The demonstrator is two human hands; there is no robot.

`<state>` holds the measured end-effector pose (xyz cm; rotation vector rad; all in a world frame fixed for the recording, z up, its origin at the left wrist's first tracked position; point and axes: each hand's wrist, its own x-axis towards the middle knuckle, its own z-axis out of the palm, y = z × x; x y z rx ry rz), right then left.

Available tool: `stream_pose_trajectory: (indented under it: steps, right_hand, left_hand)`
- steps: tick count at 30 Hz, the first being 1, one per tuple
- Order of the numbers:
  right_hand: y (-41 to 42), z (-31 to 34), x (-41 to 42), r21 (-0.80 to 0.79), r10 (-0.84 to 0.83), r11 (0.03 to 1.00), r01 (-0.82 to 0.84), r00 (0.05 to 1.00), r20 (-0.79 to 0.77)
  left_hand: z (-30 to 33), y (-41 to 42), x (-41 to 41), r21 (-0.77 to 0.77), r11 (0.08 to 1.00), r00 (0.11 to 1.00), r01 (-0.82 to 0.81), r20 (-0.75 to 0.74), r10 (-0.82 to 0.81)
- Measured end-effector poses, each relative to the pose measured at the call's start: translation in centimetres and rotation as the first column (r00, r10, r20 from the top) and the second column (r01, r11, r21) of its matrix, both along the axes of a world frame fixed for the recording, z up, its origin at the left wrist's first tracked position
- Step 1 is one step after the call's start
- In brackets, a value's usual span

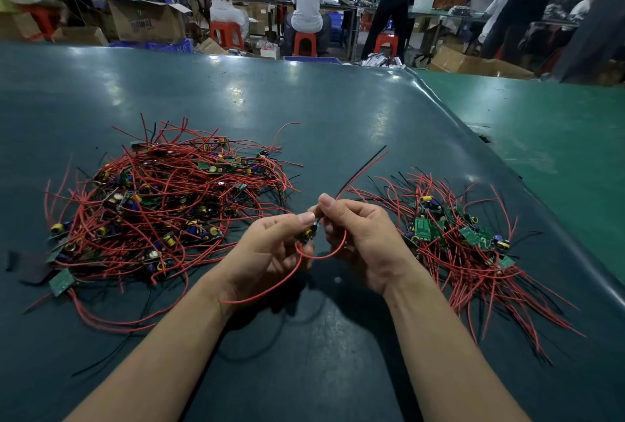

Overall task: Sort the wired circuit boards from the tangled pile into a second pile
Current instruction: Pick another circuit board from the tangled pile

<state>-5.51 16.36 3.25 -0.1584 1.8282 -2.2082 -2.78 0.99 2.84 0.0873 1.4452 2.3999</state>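
circuit board (307, 235) is pinched by left hand (270, 252) | its red wire (324, 254) is pinched by right hand (362, 235); tangled pile (162, 205) lies left | second pile (456, 239) right

We see red and black wires tangled through the big pile (162, 212) and the smaller pile (463, 245), with green boards (yellow-topped, blue-bodied parts on them). The table (304, 110) is dark teal; the stools (226, 34) are orange-red.

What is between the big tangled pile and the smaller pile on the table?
In the head view, both hands: left hand and right hand hold one wired board there, above the table.
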Motion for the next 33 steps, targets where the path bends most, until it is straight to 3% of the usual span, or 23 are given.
stream_pose_trajectory:
  steps: [2,9,14,17,20,24,29,33]
  right_hand:
    - [0.1,0.0,-0.1,0.003,-0.051,0.999,0.051,0.998,-0.023]
    - [0.7,0.3,-0.9,-0.23,-0.321,0.92,0.317,0.947,0.023]
    - [0.3,0.0,-1.3,-0.342,-0.394,0.841,0.418,0.908,0.142]
    - [0.4,-0.1,-1.6,-0.378,-0.358,0.829,0.412,0.911,0.207]
    - [-0.3,-0.5,-1.0,-0.108,-0.321,0.941,0.321,0.947,0.011]
    - [-2.0,-0.9,0.4,0.086,-0.008,0.996,0.025,0.982,-0.187]
    - [-2.5,-0.7,0.9,0.033,-0.043,0.998,0.053,0.965,-0.257]
    - [-2.8,-0.9,1.1,-0.013,0.014,1.0,-0.019,0.96,-0.279]
  left_hand:
    - [0.0,-0.1,0.1,-0.013,0.999,1.0,0.03,-0.006,-0.03]
    - [-0.6,-0.5,0.7,0.007,0.965,0.959,0.262,-0.109,-0.26]
    - [-0.8,-0.6,0.5,0.104,0.962,0.964,0.251,-0.113,-0.24]
    - [-0.8,-1.2,0.6,0.165,0.952,0.962,0.258,-0.139,-0.236]
    - [-0.5,-1.2,0.3,0.24,0.965,0.991,0.11,-0.099,-0.089]
    - [0.0,-0.9,-0.2,0.309,0.945,0.992,-0.111,-0.018,0.123]
    - [-0.1,-0.9,-0.4,0.17,0.966,0.977,-0.194,-0.055,0.206]
    - [-0.2,-0.9,-0.7,0.155,0.959,0.97,-0.237,-0.01,0.241]
